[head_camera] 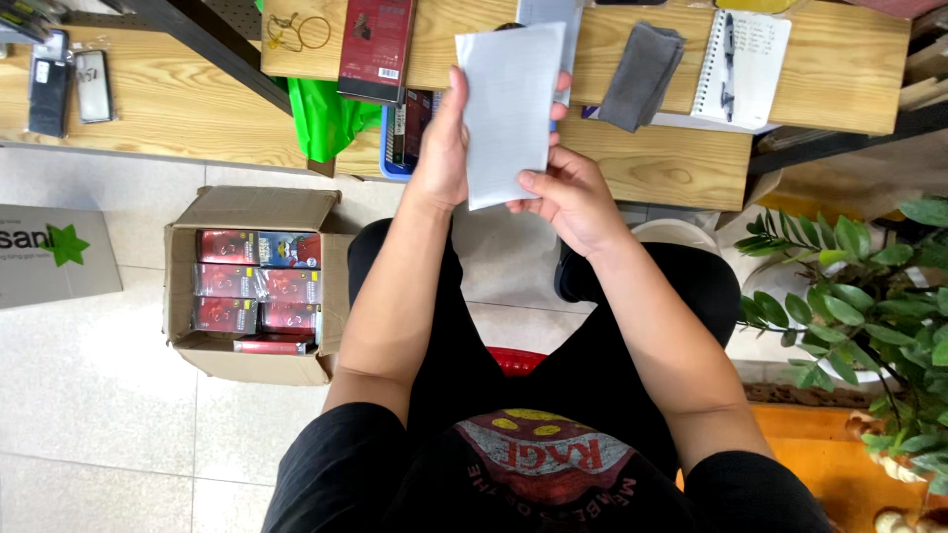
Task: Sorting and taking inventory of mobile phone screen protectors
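Seen from above, a seated person holds a flat white rectangular sleeve [509,114] upright in the upper centre of the frame, in front of a wooden table [671,163]. The left hand [441,148] grips the sleeve's left edge, fingers curled behind it. The right hand [570,197] pinches its lower right corner between thumb and fingers. On the table at upper right lie a folded grey cloth [642,74] and a spiral notebook [743,67] with a pen [728,59] on it. A dark red flat box [375,44] lies at upper centre. On the tiled floor at left stands an open cardboard box [252,286] filled with red packages. A leafy green plant [864,306] fills the right edge.
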